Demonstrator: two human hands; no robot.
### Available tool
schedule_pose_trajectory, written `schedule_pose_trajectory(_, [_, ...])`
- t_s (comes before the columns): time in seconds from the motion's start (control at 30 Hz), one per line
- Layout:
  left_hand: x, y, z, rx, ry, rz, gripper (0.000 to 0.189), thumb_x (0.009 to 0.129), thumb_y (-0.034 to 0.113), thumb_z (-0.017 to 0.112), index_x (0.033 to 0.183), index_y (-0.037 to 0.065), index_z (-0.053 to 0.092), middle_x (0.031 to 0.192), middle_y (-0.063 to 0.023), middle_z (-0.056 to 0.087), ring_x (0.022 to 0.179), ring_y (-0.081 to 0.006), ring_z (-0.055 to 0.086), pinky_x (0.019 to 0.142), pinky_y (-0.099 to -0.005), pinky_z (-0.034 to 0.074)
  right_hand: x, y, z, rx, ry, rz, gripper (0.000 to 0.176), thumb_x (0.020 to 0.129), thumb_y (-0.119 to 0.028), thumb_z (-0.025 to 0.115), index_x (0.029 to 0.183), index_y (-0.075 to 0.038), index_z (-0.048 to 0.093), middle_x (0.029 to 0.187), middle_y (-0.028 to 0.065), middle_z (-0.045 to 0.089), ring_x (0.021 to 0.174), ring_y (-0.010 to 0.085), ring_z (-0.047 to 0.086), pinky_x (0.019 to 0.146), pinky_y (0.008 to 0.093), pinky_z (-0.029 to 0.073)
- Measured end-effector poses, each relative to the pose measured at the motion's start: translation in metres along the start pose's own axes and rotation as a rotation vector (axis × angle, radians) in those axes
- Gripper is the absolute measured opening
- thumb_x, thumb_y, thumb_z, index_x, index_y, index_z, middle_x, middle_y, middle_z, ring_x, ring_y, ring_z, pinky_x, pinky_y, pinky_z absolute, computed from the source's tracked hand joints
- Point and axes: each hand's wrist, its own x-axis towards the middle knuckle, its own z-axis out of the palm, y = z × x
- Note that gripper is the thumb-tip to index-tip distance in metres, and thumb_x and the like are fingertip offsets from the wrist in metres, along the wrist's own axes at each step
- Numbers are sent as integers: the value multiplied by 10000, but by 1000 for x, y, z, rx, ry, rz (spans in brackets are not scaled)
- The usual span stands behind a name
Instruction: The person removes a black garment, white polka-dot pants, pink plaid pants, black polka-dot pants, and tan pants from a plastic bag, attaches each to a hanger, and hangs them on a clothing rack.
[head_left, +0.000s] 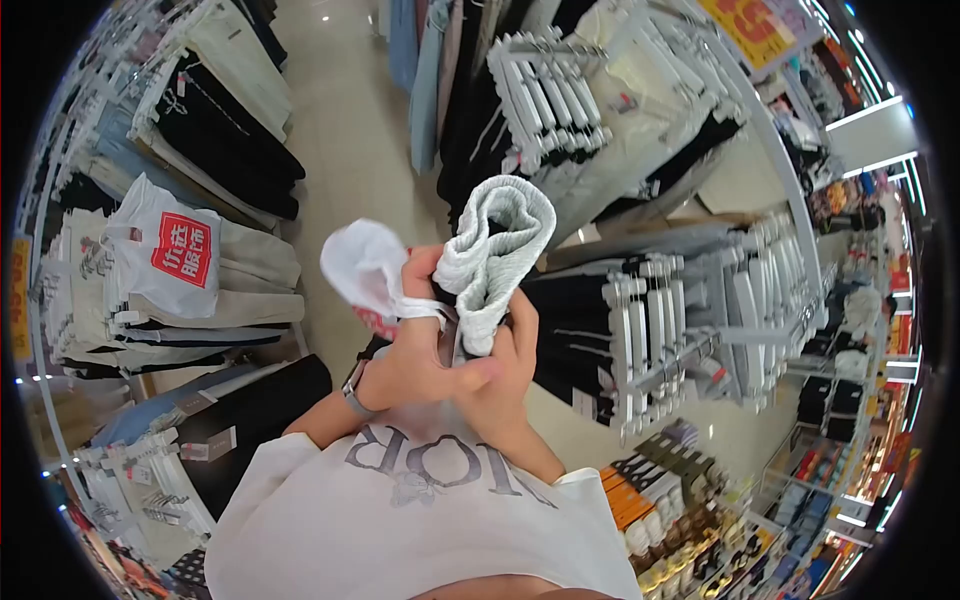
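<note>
A light grey garment point(500, 245) with a gathered, elastic-looking edge is bunched up in front of the chest. My left hand point(425, 345), wearing a watch on its wrist, is closed around the garment's left side. On the garment's right side my right hand point(505, 375) grips it, with the fingers partly behind the cloth. The two hands touch below the garment. A white plastic bag point(365, 265) with some red print, slightly blurred, hangs by its handle from the fingers of the hand on the left.
Racks of trousers point(215, 130) stand on the left, where another white bag point(170, 250) with a red label lies. More racks with white hangers point(655, 330) fill the right. A tiled aisle point(340, 130) runs between them. Small goods point(670, 500) are displayed at the lower right.
</note>
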Motion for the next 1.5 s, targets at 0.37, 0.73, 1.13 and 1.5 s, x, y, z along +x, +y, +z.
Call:
schedule_pose_trajectory(0.37, [63, 55, -132, -185, 247, -261, 534, 820, 124, 646, 1299, -29, 466, 1197, -90, 581, 1098, -145, 567, 958, -292, 446, 86, 34, 59, 388, -65, -110, 785, 693, -194, 807, 1359, -17, 431, 1501, 271, 294, 1323, 348, 427, 1066, 482, 354])
schedule_pose_trajectory(0.73, [106, 39, -214, -850, 445, -320, 625, 856, 168, 601, 1420, -20, 407, 1336, -175, 563, 1203, -232, 591, 1036, -348, 454, 107, 131, 143, 1610, -844, 688, 1034, 716, -246, 873, 1515, 19, 273, 1476, 147, 450, 1345, 239, 443, 1112, 410, 365])
schedule_pose_trajectory(1.13, [108, -18, -274, -93, 419, -100, 569, 970, 235, 551, 1456, 6, 362, 1437, -160, 495, 1271, -246, 538, 1075, -406, 435, 233, -24, 193, 1128, -153, 954, 451, 946, -138, 668, 1351, -19, 512, 1237, 104, 624, 1093, 181, 614, 944, 325, 499])
schedule_pose_trajectory(1.5, [76, -29, -293, 256, -81, -41, 635, 917, 225, 634, 1467, 26, 387, 1464, -138, 479, 1324, -287, 476, 1115, -417, 348, 284, -6, 229, 852, 106, 686, 404, 907, -99, 707, 1269, 15, 568, 1150, 75, 656, 1027, 141, 618, 926, 277, 475])
